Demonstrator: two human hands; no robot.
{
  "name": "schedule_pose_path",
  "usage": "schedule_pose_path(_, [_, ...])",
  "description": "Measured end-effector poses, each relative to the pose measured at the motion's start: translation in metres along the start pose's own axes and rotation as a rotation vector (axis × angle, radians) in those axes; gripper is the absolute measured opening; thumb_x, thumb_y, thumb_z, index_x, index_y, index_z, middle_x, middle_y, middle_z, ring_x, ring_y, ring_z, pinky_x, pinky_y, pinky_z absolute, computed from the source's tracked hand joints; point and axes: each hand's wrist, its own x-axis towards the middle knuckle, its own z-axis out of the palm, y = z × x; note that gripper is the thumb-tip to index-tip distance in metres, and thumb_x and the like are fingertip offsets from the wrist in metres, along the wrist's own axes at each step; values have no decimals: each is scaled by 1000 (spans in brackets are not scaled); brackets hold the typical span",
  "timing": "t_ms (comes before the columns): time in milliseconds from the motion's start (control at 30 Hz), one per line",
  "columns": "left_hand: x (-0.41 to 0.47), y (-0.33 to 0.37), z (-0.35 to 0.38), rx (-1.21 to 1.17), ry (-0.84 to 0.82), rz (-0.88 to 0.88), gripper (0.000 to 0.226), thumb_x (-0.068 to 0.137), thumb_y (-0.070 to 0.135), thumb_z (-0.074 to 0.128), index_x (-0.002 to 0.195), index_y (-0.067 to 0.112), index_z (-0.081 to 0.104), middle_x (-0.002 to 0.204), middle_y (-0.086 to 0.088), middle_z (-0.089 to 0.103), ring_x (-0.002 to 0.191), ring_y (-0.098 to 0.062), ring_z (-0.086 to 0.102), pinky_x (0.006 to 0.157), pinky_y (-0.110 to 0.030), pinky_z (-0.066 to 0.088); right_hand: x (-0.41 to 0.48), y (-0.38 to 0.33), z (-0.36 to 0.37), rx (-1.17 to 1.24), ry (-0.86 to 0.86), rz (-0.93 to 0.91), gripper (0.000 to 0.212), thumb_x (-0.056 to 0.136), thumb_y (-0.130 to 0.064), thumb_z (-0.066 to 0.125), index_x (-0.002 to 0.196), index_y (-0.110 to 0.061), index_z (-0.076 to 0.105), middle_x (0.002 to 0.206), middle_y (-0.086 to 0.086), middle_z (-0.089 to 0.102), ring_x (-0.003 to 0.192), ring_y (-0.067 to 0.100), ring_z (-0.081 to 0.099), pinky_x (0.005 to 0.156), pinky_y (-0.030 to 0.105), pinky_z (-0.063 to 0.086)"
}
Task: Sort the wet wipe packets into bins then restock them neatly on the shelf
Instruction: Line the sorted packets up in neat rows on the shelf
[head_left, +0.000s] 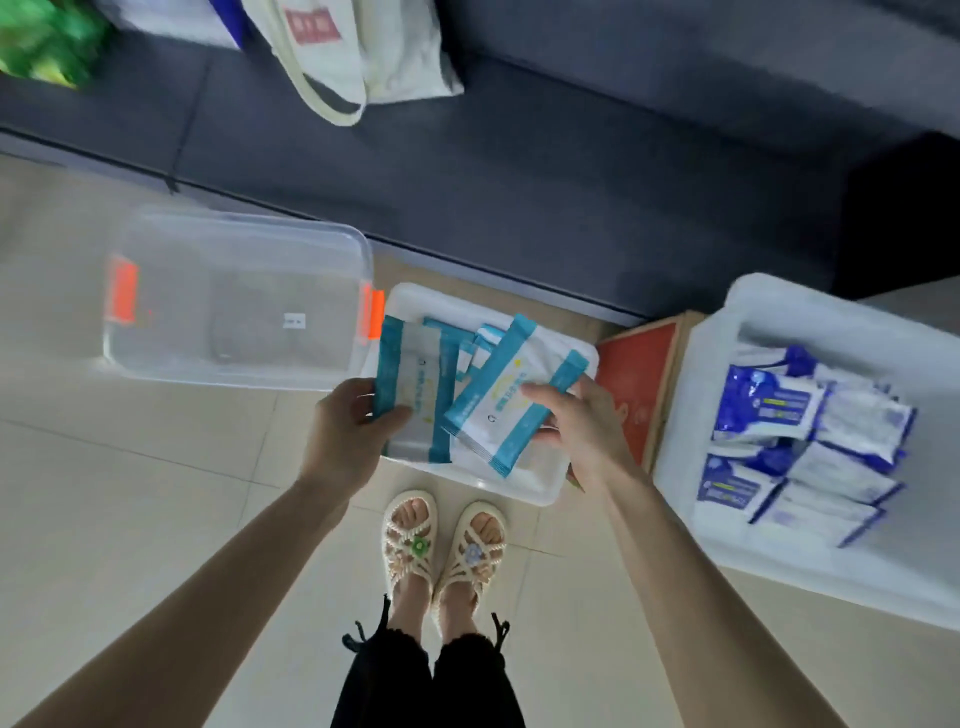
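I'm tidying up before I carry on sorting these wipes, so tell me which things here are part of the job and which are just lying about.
Part of the job: teal-striped packets held in left hand and right hand; middle white bin; dark blue packets in right white bin; probably the clear bin.
Lying about: red box; tote bag and blurred green item on the sofa.

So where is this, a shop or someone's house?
Probably a home, maybe a living room: a dark sofa with a tote bag on it, a tiled floor, and sandals on the person's feet.
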Motion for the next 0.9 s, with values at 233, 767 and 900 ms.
schedule_pose_path(233, [-124,185,-71,-291,-68,224,19,93,6,54,104,11,68,92,-1,73,80,-14,65,75,-28,50,-164,-196,-16,54,-117,-329,7,89,-7,62,93,-10,67,87,3,75,84,18,72,69,27,56])
schedule_pose_path(767, [-308,531,-219,-185,-18,982,17,82,-3,66,87,13,63,67,8,70,58,-1,62,55,-12,48,-421,-500,-40,-80,-209,-976,18,85,1,66,101,-7,64,99,5,74,91,19,72,74,38,60])
schedule_pose_path(900, [-299,580,-236,-231,-109,962,44,82,-8,64,115,20,55,87,-2,69,71,-8,68,55,-20,52,-427,-539,-32,-46,-159,-1030,17,84,2,66,98,-7,64,98,5,74,91,20,71,77,35,60])
